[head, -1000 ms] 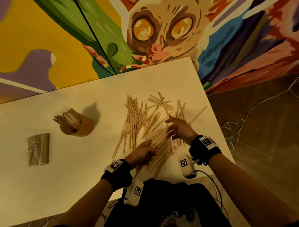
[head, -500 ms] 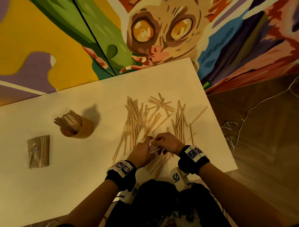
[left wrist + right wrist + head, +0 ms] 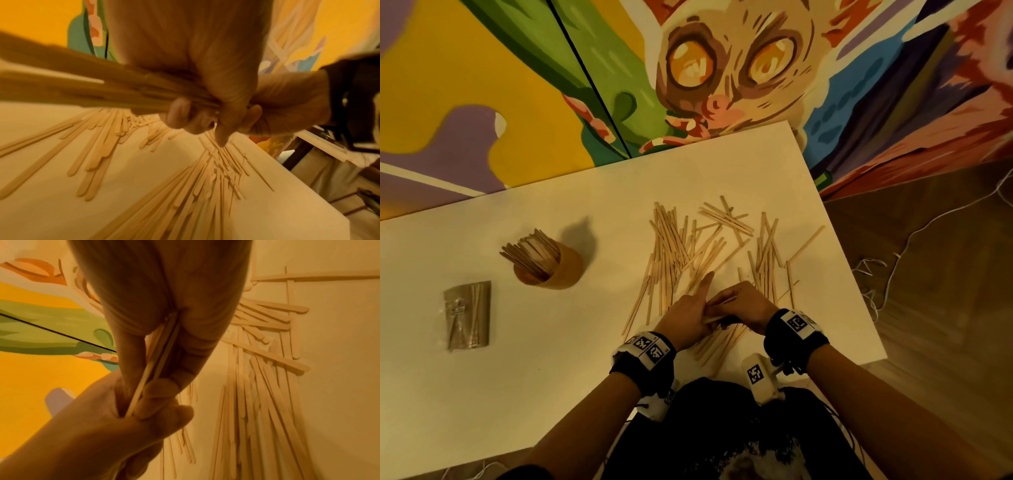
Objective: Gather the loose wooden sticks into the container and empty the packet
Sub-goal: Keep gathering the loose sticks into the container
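1. Head view: the loose wooden sticks (image 3: 688,253) lie scattered on the white table (image 3: 524,377), right of centre. The container (image 3: 548,265), a round wooden cup already part-filled with sticks, stands well to their left; the packet (image 3: 467,315) lies flat beyond it, apparently unopened.
2. Change: a second ago the right hand (image 3: 743,303) reached out over the pile, apart from the left hand (image 3: 688,313); both have since met at the near edge of the pile. Judgement: a fresh pick-up is being passed into the collected bundle; no transfer to the container yet.
3. Left hand: fingers curled round a bundle of sticks (image 3: 86,91), index finger extended toward the pile.
4. Right hand: thumb and fingers pinch a few sticks (image 3: 156,356), pressed against the left hand's grip.
5. Many sticks remain on the table; the task is far from complete.
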Available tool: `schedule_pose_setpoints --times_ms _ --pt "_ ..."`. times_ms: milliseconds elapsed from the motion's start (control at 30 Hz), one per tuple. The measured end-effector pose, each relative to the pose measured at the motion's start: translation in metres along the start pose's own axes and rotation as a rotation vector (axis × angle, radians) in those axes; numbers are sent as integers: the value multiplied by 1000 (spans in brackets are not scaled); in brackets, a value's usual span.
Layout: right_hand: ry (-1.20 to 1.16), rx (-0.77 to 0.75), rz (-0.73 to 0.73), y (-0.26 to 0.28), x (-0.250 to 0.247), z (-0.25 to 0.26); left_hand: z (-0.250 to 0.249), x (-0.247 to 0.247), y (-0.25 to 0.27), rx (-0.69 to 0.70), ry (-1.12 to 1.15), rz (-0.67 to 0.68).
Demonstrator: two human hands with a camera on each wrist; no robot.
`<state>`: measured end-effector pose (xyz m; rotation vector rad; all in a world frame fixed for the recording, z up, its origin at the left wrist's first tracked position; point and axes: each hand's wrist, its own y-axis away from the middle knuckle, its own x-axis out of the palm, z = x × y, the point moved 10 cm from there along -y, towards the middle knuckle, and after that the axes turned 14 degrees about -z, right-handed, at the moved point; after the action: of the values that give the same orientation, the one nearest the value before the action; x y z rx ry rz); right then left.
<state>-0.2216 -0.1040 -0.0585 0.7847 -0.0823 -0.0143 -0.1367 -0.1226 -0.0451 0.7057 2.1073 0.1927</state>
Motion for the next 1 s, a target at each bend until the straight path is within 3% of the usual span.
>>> schedule_pose_setpoints --times_ms 100,200,300,433,567,733,1000 --pt "-69 33 -58 0 -11 -6 8 -6 1 -31 67 15" --pt "-118 70 -77 3 -18 -12 24 -6 8 -72 28 129" --pt "-166 105 -111 5 -31 -16 43 -10 20 -209 229 210" --pt "-256 127 -127 7 -39 -17 62 -34 30 -375 650 40" --pt "-297 110 -103 7 -26 -11 65 -34 35 -514 908 -120" --pt "-239 64 -53 12 -1 -1 56 -26 33 -534 979 -207" --pt "-154 55 -105 14 0 -3 54 -26 40 -523 1046 -284"
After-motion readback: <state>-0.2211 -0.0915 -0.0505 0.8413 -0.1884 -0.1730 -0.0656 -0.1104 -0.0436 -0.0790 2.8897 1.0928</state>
